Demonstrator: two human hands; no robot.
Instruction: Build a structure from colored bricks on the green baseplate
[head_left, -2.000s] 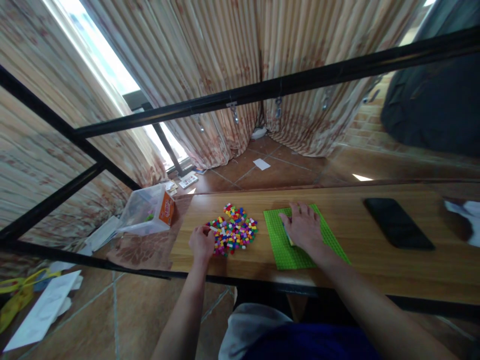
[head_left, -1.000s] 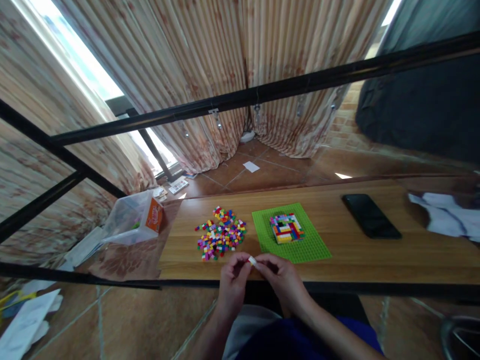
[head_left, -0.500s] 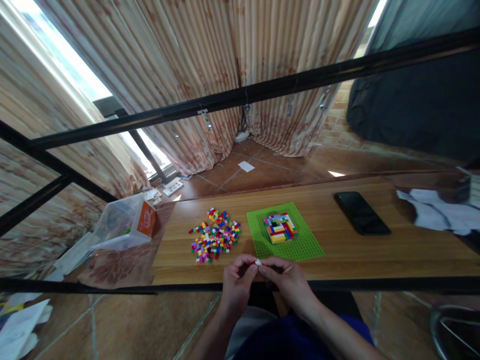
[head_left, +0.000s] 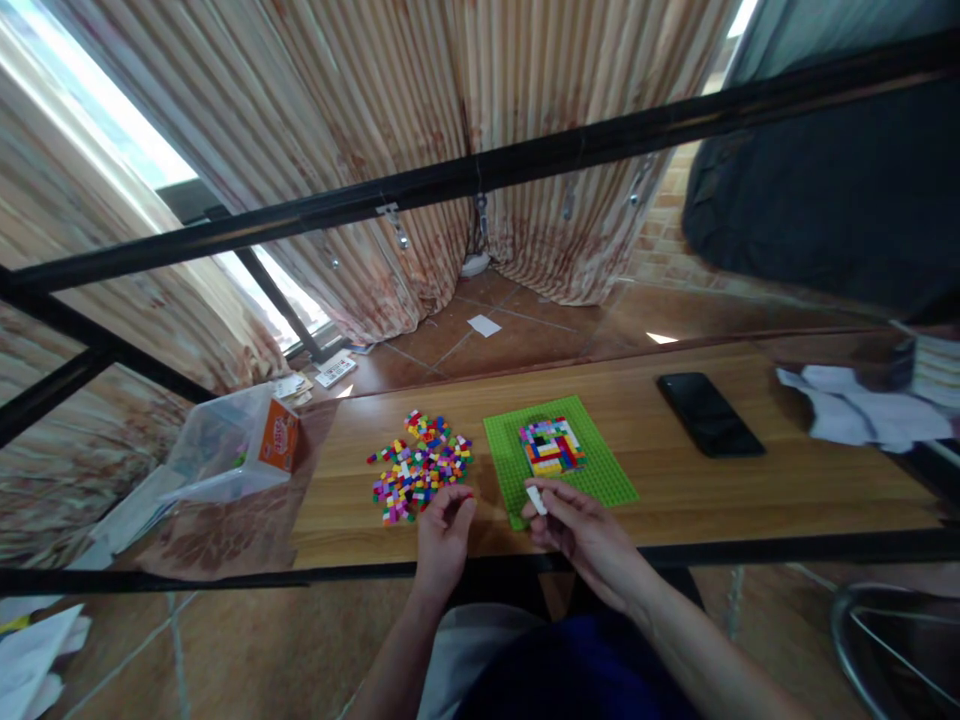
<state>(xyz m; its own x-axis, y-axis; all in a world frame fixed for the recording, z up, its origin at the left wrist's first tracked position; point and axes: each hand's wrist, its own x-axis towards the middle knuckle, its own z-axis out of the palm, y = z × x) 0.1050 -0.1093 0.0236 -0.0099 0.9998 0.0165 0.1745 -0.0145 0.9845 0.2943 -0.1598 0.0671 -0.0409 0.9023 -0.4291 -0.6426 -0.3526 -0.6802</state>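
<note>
A green baseplate (head_left: 607, 478) lies on the wooden table (head_left: 712, 490), with a small multicoloured brick build (head_left: 551, 446) on it. To its left is a heap of small coloured bricks (head_left: 416, 465). My right hand (head_left: 577, 525) is at the baseplate's near edge, pinching a small white brick (head_left: 535, 499). My left hand (head_left: 444, 530) hovers just below the heap with its fingers curled, and I see nothing in it.
A black phone (head_left: 709, 413) lies right of the baseplate, and white cloth (head_left: 855, 415) at the far right. A clear plastic box with an orange label (head_left: 240, 445) sits off the table's left end. Black frame bars (head_left: 480, 165) cross overhead.
My hands, joined on the white brick near the table edge, have parted. The right one carried the brick toward the baseplate; the left moved toward the heap.
</note>
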